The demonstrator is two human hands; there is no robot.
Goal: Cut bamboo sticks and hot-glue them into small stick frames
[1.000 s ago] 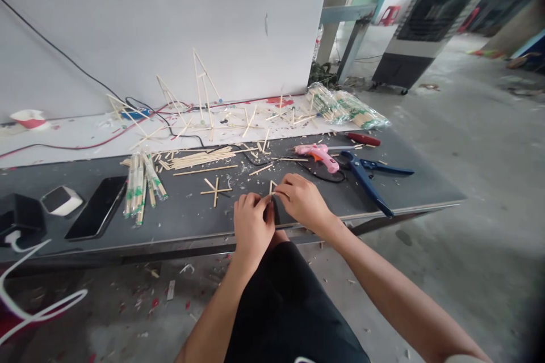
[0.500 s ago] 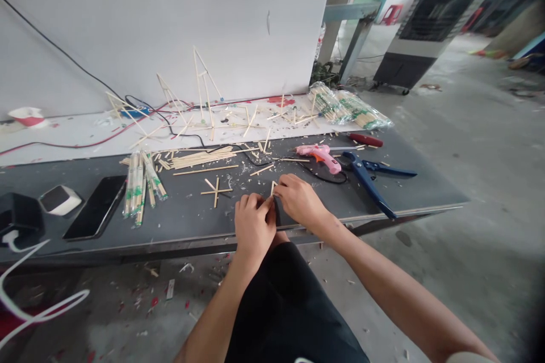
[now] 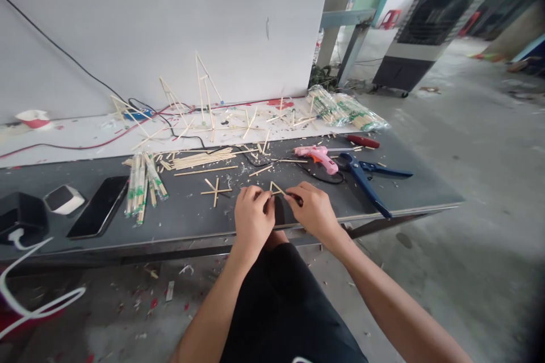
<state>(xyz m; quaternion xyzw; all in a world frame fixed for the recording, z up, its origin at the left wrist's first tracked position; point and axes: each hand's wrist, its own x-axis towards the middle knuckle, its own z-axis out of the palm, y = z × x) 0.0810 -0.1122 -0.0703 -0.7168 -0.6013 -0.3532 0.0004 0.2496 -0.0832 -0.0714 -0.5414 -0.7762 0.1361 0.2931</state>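
A small triangle of pale wooden sticks [image 3: 277, 186] is held between my two hands above the front of the dark table. My left hand [image 3: 254, 212] pinches its left corner, fingers closed. On the other side, my right hand [image 3: 313, 204] grips the right corner between thumb and fingers. The triangle's top point shows between the hands; its lower corners are partly covered by fingertips. Left of my hands, a star of crossed sticks [image 3: 216, 190] lies on the table. A pink glue gun [image 3: 319, 157] rests beyond my right hand.
Loose sticks [image 3: 202, 159] and wrapped stick bundles [image 3: 138, 181] lie on the left, near a phone [image 3: 99, 207]. Blue-handled cutters [image 3: 368, 184] and a red-handled tool [image 3: 363, 141] are at the right. Stick frames [image 3: 206, 91] stand along the wall. Cables [image 3: 179, 131] cross the back.
My right hand has moved slightly right and down, away from my left hand. More of the stick triangle shows between them. The view has shifted a little.
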